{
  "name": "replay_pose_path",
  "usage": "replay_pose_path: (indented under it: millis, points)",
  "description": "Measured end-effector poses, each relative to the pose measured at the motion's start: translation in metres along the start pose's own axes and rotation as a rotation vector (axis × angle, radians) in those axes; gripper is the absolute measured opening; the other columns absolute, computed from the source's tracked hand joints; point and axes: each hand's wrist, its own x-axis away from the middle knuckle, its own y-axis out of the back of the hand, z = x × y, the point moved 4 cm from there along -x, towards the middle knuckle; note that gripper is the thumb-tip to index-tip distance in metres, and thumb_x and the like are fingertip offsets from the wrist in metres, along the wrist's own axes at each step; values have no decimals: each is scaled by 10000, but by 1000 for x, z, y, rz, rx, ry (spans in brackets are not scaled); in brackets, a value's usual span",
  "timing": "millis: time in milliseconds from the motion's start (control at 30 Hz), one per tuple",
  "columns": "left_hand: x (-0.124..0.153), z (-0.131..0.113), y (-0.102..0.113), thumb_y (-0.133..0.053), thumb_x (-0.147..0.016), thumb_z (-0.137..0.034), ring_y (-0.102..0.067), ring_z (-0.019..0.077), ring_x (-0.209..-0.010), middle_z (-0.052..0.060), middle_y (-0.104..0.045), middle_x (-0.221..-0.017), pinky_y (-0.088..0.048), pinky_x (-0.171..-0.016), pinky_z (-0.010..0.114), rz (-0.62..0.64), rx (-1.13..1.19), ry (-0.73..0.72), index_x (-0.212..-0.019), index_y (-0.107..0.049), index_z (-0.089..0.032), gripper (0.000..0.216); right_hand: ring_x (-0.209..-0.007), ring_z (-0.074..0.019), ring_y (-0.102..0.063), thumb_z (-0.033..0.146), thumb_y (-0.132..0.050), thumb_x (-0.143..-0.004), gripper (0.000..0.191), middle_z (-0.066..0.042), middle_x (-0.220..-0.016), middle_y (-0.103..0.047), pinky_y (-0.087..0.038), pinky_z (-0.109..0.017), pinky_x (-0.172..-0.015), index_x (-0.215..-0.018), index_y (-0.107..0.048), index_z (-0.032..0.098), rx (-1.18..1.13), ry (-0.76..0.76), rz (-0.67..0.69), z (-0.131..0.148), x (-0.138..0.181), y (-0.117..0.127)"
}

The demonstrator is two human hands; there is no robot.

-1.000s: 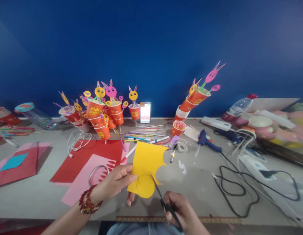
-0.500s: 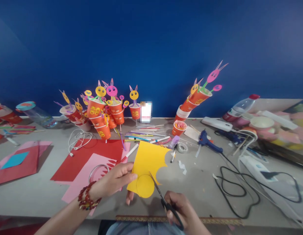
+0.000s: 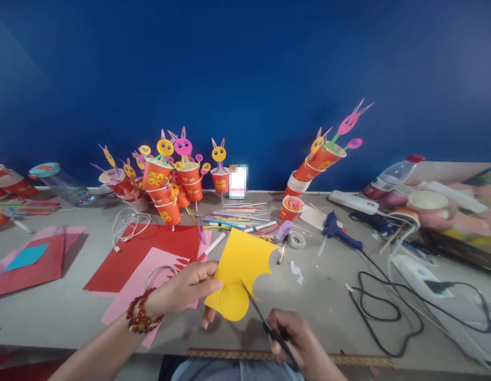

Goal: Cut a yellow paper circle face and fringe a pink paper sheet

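Note:
My left hand (image 3: 198,286) pinches the left edge of a yellow sheet of paper (image 3: 241,254), thumb on top and fingers beneath. Round bites are cut from the sheet's right side. Near its bottom, a drawn circle (image 3: 234,302) is partly cut out, still joined along its upper left. My right hand (image 3: 293,336) grips black-handled scissors (image 3: 263,319), their blades at the circle's upper right edge. Red and pink paper (image 3: 126,304) lies under and beside my left forearm, which wears a red bead bracelet (image 3: 140,313).
Red paper cups (image 3: 156,174) with paper rabbit faces stand along the blue wall. Markers and sticks (image 3: 237,218) lie behind the yellow sheet. To the right are a tape roll (image 3: 296,241), a blue glue gun (image 3: 336,231), its black cord (image 3: 360,312) and a power strip (image 3: 418,280).
The scissor blades have moved slightly along the circle's edge, toward the upper left. My left hand keeps its hold on the sheet. The whole view has shifted a little.

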Motion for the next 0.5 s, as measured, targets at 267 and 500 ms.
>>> replay_pose_path:
  millis: [267,500]
  points:
    - [-1,-7,0,-486,-986,-419,-623,127,-441,19,-683,-603,-431,-487,186,77,-20,12,-1059,-549,-153,283,-468,-90,-301,802,-558,-739,627,65,-505,-367,-218,-219,-451,-611,-357,222,28,11,29,0,0,4]
    - [-3,-12,2,-496,-980,-422,-610,119,-437,14,-682,-603,-413,-486,182,100,-49,26,-990,-535,-163,262,-482,-93,-289,818,-549,-731,644,66,-517,-347,-209,-223,-455,-599,-347,221,28,6,49,5,0,7]
